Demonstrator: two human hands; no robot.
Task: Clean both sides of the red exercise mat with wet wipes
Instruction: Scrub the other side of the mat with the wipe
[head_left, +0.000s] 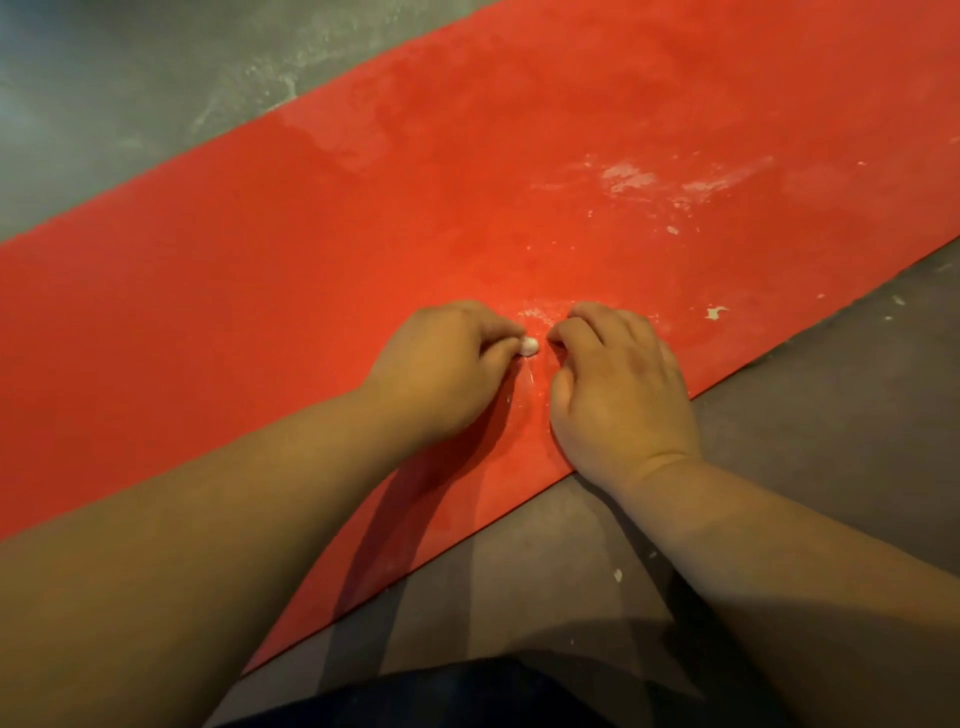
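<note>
Floor (831, 415): grey-brown with white flecks, along the mat's near edge.
Left grip (447, 369): on the mat, thumb and fingers pinching a small white wad (529, 346) against the red surface.
Right grip (623, 384): just beside the wad, fingers curled, tips on the mat, holding nothing visible.
Red mat (234, 270): flat on the floor, running diagonally from lower left to upper right.
White smears (628, 176): farther up the mat, toward the right.
Far floor: grey with dusty streaks.
</note>
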